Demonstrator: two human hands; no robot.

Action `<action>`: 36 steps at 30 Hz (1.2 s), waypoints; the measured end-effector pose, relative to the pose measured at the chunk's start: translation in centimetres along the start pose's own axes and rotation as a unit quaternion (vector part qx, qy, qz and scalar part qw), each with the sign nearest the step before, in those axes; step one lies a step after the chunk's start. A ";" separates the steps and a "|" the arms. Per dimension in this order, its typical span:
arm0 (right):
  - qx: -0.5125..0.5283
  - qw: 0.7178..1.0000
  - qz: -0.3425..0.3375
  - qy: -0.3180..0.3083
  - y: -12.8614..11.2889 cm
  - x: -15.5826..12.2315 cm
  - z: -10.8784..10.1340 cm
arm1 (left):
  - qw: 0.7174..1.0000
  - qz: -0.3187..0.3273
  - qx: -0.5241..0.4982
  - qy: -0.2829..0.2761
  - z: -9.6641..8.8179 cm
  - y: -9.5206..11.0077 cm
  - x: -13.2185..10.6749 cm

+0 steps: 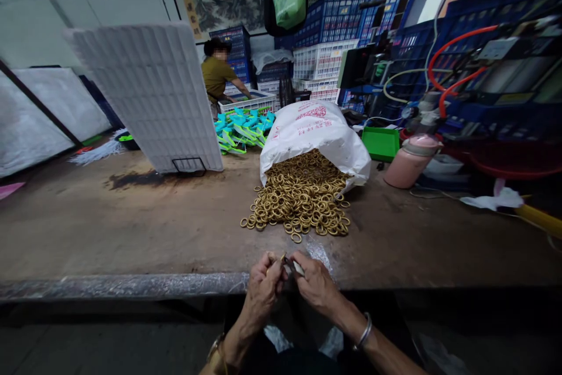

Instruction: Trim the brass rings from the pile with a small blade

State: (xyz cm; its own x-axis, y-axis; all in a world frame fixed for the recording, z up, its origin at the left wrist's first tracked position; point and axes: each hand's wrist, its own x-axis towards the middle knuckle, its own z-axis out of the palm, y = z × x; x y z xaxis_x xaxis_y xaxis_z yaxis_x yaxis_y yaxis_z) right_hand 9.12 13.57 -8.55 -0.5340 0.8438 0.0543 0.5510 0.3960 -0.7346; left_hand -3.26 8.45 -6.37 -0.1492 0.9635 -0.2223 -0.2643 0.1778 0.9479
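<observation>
At the front edge of the table, my left hand (262,286) pinches a gold-coloured ring (283,258), seen nearly edge-on. Close against it, my right hand (319,286) is closed around a small tool (299,269) with a pale handle and a dark tip; its exact kind is hard to make out. The tip meets or nearly meets the ring between the two hands. Just beyond them lies a heap of gold-coloured rings (302,199), spilling from the mouth of a white woven sack (307,129) that rests on its side.
A pale ribbed panel (149,94) stands upright at left on the wooden table (184,223). Behind are turquoise and green plastic pieces (243,129) and a person (217,74) at a crate. A pink bottle (413,160), green tray (381,144) and hosed machine (504,50) stand right.
</observation>
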 end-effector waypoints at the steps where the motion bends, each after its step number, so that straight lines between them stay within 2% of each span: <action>1: -0.008 1.000 -0.006 -0.009 0.0 -0.2 0.1 | 1.000 0.001 0.000 -0.001 0.1 0.2 -0.1; 9: -0.088 0.996 -0.009 -0.008 0.3 -0.3 0.4 | 0.999 0.032 0.036 0.002 0.0 -0.3 -0.1; 20: -0.166 0.986 0.011 -0.011 -0.5 -0.2 0.0 | 0.996 0.060 0.070 0.005 -0.1 -0.7 0.0; 23: -0.205 0.978 0.044 -0.013 0.3 0.2 -0.1 | 0.994 0.060 0.087 -0.003 -0.3 -0.8 -0.3; 26: -0.224 0.970 0.098 0.015 1.8 0.8 -0.5 | 0.996 0.036 0.080 -0.030 -0.3 -0.6 -0.8; 29: -0.146 0.985 0.078 0.051 2.5 1.2 -0.9 | 0.998 -0.004 0.045 -0.038 -0.1 -0.3 -1.1; 32: 0.010 0.995 0.053 0.080 1.7 1.3 -1.0 | 0.999 -0.022 0.022 -0.032 0.1 -0.3 -0.8; 36: 0.161 0.986 0.029 0.032 0.1 1.0 -0.7 | 0.998 -0.025 0.019 -0.055 0.1 -1.0 -0.6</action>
State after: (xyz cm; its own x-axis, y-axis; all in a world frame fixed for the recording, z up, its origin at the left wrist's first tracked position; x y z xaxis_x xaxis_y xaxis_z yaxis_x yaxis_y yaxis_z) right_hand 9.13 14.75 -8.09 -0.4610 0.8864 0.0406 0.3410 0.2192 -0.9141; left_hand -2.87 7.76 -7.16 -0.0304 0.9692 -0.2442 -0.2315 0.2308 0.9450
